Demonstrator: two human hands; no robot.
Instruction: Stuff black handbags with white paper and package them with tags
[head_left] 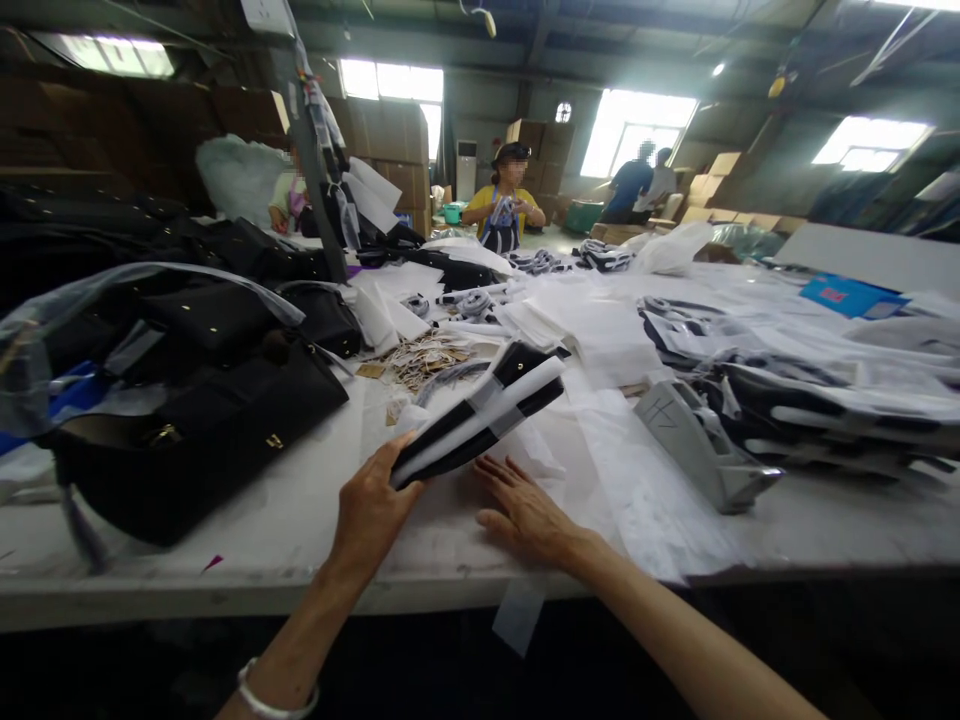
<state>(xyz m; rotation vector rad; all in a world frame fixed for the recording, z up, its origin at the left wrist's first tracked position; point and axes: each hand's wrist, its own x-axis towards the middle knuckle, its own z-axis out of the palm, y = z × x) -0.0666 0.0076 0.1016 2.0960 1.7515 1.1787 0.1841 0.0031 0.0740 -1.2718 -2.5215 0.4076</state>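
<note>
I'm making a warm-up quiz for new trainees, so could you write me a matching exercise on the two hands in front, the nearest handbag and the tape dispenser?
Column one
1. Left hand
2. Right hand
3. Nearest handbag
4. Tape dispenser

Column two
A. Black with gold-coloured fittings, at the left of the picture
B. Fingers spread, holding nothing
C. Grey, with a dark mark on its side
D. Gripping one end of a black-and-white bundle

Right pairs: 1-D, 2-B, 3-A, 4-C
</note>
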